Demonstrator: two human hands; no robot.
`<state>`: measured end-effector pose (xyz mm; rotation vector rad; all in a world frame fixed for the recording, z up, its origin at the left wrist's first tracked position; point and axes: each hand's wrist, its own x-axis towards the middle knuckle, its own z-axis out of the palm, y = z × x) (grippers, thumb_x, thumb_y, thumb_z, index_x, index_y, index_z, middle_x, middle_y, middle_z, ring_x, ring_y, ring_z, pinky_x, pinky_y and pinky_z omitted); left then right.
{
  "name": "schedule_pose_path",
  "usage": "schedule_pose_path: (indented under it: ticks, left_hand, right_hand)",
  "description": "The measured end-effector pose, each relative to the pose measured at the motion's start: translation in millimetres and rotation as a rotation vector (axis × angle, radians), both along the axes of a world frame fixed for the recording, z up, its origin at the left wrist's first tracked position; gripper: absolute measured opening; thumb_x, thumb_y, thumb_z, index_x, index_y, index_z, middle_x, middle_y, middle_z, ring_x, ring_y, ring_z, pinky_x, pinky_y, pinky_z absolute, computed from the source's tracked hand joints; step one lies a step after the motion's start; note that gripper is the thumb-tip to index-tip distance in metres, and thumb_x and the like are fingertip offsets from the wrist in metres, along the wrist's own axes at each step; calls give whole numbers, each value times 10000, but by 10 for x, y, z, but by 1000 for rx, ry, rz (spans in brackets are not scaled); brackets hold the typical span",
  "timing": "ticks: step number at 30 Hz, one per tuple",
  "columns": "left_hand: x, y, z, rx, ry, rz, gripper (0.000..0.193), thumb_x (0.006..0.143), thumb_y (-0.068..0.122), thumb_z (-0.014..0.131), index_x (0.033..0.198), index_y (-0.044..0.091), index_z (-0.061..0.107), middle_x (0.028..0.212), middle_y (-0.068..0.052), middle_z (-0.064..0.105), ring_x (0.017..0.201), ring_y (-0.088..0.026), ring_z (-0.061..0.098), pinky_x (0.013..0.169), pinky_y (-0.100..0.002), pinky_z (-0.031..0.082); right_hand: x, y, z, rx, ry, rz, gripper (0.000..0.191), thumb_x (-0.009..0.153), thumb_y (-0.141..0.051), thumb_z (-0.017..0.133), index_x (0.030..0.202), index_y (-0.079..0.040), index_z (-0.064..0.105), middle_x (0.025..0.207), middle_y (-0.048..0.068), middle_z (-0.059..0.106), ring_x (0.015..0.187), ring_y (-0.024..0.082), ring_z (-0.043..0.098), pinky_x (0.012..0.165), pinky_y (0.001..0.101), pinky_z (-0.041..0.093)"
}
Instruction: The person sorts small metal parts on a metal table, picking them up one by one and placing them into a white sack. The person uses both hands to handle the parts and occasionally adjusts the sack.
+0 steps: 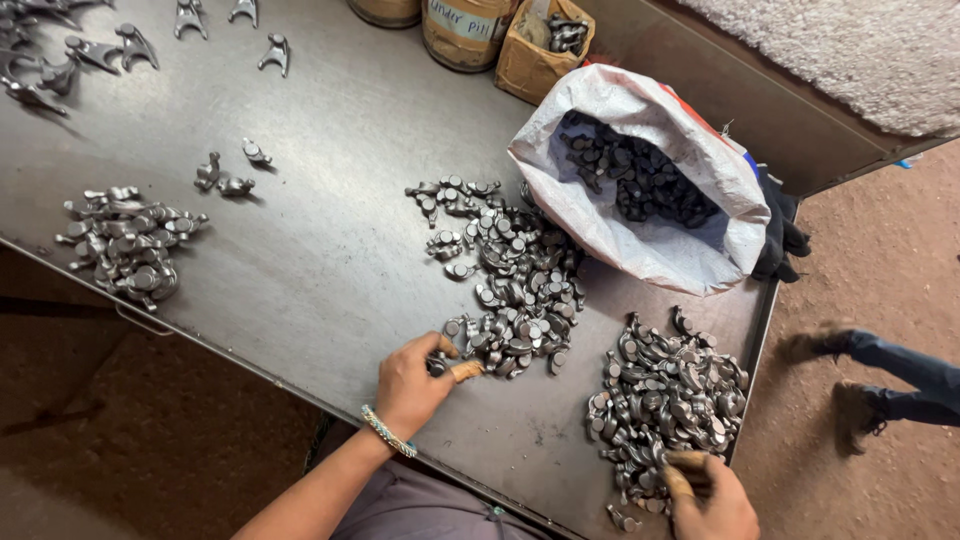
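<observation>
Here, on the dark metal table point(330, 250), a small heap of parts point(128, 243) lies at nine o'clock; the white sack point(655, 235) at two o'clock holds darker pieces. The left hand point(412, 385) pinches, seemingly, one piece at the centre pile point(515, 285); the right hand point(712, 497), fingers curled, touches the five o'clock pile point(665, 400).

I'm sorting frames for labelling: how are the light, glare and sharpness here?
Head view: soft, even light; mild sheen on the metal table and the parts pile; short shadows; the left hand is sharp, the right hand cut by the frame edge; the bag's inside is dark.
</observation>
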<state>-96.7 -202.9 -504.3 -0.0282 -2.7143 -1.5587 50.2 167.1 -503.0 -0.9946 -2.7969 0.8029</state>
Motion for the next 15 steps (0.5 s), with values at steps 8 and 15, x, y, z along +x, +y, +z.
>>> schedule_pose_path:
  ticks: [8,15]
  left_hand:
    - [-103,58,107,-114,19,-39,416,666,377,921,847,48,741,852,-136,744,783,-354,694,697,-439,533]
    - [-117,43,292,106,-395,-4,308,755,337,887,873,73,781,582,-93,719,462,-145,656,497,-317,500]
  right_hand:
    - [-399,-605,103,123,356,204,284,813,-145,796,1090,-91,760,1010,116,745,934,260,717,877,359,551]
    - [-1185,-1578,-213,63,420,687,418,856,-29,691,1269,-87,697,1357,147,616,1250,350,515,1074,443,417]
